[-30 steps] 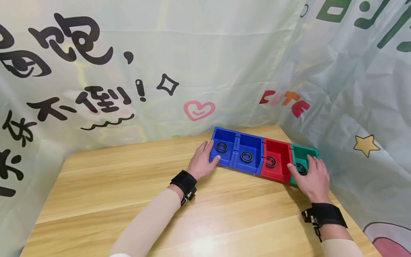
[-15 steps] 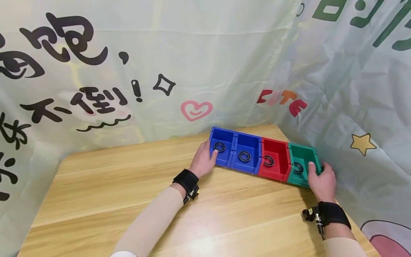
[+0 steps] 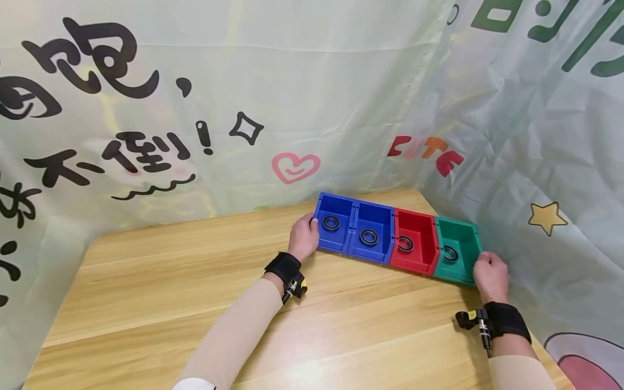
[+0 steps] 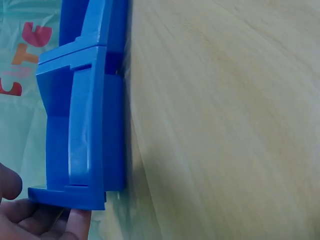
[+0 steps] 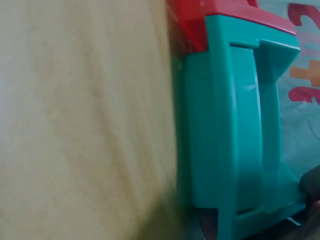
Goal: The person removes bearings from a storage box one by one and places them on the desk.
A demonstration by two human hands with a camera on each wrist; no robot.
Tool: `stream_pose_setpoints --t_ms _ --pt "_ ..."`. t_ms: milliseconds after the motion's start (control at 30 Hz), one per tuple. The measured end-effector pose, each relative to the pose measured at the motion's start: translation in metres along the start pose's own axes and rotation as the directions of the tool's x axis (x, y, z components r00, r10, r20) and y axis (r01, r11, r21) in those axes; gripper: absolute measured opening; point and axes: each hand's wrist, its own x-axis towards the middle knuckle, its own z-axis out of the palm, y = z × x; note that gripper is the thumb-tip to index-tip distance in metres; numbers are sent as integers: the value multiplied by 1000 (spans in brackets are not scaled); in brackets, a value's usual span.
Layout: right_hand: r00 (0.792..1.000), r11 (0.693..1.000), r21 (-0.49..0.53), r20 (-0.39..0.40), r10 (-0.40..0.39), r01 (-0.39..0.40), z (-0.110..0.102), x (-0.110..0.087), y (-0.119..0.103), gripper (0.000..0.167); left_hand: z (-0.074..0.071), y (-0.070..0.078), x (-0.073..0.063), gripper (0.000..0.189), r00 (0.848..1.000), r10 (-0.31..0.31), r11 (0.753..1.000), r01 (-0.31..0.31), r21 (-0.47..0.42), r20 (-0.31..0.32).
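Four storage bins stand joined in a row: a blue bin (image 3: 336,206) at the left end, a second blue bin (image 3: 376,214), a red bin (image 3: 420,228) and a green bin (image 3: 463,238). Each has one black-and-silver ball bearing inside, such as the bearing (image 3: 325,226) in the leftmost. My left hand (image 3: 304,239) grips the outer end of the left blue bin; in the left wrist view its fingers (image 4: 47,220) lie along the outer wall. At the opposite end, my right hand (image 3: 491,277) grips the green bin's outer side, thumb at the rim.
The row stands at the back right of a wooden table (image 3: 195,281), angled slightly. Close behind it hangs a printed cloth (image 3: 351,108), which also runs along the right side near my right hand. A camera is strapped to each wrist.
My right hand has moved from above the green bin to its outer end and taken hold there. My left hand's fingers have curled in at the left blue bin's end. The bearings stay in place.
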Motion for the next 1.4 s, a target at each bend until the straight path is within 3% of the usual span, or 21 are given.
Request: stream_pose_setpoints --t_ms 200,467,667,933,1200,1400 --pt "999 997 60 -13 42 -41 1 0 -3 55 1 -4 2 29 997 -61 998 61 1 -50" --pt "997 993 91 -25 72 -70 0 1 -2 51 -1 -3 4 28 996 -90 995 89 -37 -29" --pt "996 993 91 -40 76 -72 1 3 0 46 -2 0 5 41 994 -101 995 100 -29 -37" --pt "997 997 74 -73 37 -31 15 42 45 46 -3 3 4 32 989 -146 989 146 -18 -26" --pt "996 990 129 -55 64 -56 6 7 4 38 -7 0 3 35 991 -123 992 122 -24 -54" --pt "997 990 121 -25 71 -67 6 -1 -5 40 -10 -5 2 41 991 -123 991 120 -57 -57"
